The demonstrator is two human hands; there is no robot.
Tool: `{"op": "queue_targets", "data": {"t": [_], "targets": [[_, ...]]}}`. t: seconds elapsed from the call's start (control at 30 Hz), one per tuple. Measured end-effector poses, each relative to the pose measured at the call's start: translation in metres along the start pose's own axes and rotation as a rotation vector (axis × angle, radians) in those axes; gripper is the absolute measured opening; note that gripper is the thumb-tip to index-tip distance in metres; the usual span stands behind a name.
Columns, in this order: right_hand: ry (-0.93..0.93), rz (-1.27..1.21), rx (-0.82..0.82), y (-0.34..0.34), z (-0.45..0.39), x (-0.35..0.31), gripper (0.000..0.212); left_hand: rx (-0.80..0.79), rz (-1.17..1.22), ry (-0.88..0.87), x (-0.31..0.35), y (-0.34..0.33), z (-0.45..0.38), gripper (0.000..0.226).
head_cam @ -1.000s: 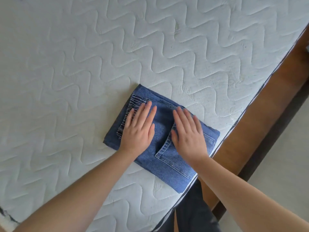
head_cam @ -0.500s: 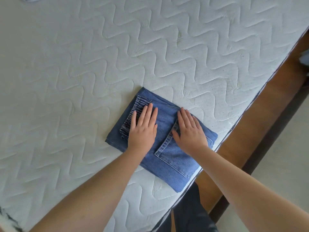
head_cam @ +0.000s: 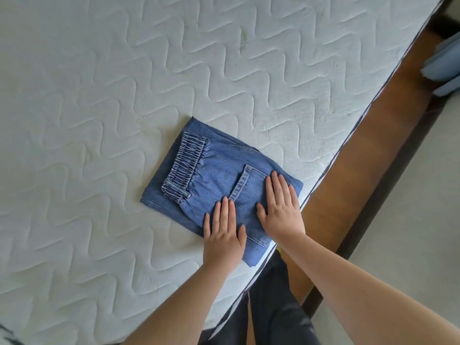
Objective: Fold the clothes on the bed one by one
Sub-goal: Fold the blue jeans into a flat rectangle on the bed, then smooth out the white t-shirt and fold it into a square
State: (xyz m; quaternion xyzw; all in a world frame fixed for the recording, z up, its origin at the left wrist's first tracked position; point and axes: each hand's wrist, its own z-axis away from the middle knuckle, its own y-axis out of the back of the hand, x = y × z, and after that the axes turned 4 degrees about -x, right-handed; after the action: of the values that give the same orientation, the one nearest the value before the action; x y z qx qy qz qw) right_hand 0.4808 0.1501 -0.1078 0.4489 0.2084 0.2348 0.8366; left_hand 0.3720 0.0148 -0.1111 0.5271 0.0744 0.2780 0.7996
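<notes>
A pair of blue denim trousers (head_cam: 219, 180) is seen folded into a compact rectangle on the quilted white mattress (head_cam: 124, 83), near its right-hand edge, with one corner of the bundle reaching that edge. The elastic waistband (head_cam: 185, 168) is turned up on top of the bundle, and a back pocket (head_cam: 249, 185) faces upward.

Both hands are laid flat on the near part of the bundle. The left hand (head_cam: 222, 235) is spread over the near edge, its heel partly on the mattress; the right hand (head_cam: 282, 207) is pressed on the pocket area. The fingers of both are held straight and released, with nothing gripped.

The step in hand is judged to be the smoothing of the finished fold. It is best done with even pressure from flat palms, drawn from the middle outward so that trapped air and ridges are pushed to the edges. The thick gathered waistband is likely to spring up, so firm pressure should be given there too. Since the bundle lies at the mattress edge, strokes toward that side should be kept light, or the denim may be slid off. Once flattened, the bundle can be set aside.

A wooden bed frame (head_cam: 361, 170) is visible beside the mattress, and pale blue objects (head_cam: 443, 63) lie at the far right.
</notes>
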Motion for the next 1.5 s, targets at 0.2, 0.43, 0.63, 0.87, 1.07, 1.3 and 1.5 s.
{"op": "queue_targets", "data": {"t": [0.2,0.43,0.63,0.87,1.07,1.3,1.5], "targets": [[0.063,-0.067,-0.354,0.090,0.008,0.007,0.072,-0.525,-0.017,-0.050,-0.007,0.087,-0.014,0.069],[-0.026,-0.058,-0.081,0.220,0.132,0.017,0.042,-0.102,0.071,-0.277,0.022,0.252,0.060,0.052],[0.049,0.045,0.362,0.273,0.262,-0.011,0.027,0.414,-0.182,-0.494,0.036,0.340,0.152,0.039],[0.035,-0.013,0.543,0.303,0.342,-0.024,0.026,0.480,-0.184,-0.613,0.055,0.365,0.211,0.041],[-0.039,-0.021,0.643,0.311,0.378,0.007,0.035,0.420,-0.200,-0.611,0.087,0.380,0.229,0.048],[-0.116,-0.070,0.700,0.300,0.426,0.070,0.035,0.357,-0.342,-0.670,0.172,0.385,0.244,0.059],[-0.195,-0.091,0.695,0.288,0.459,0.142,0.036,0.389,-0.384,-0.772,0.262,0.369,0.255,0.058]]}}
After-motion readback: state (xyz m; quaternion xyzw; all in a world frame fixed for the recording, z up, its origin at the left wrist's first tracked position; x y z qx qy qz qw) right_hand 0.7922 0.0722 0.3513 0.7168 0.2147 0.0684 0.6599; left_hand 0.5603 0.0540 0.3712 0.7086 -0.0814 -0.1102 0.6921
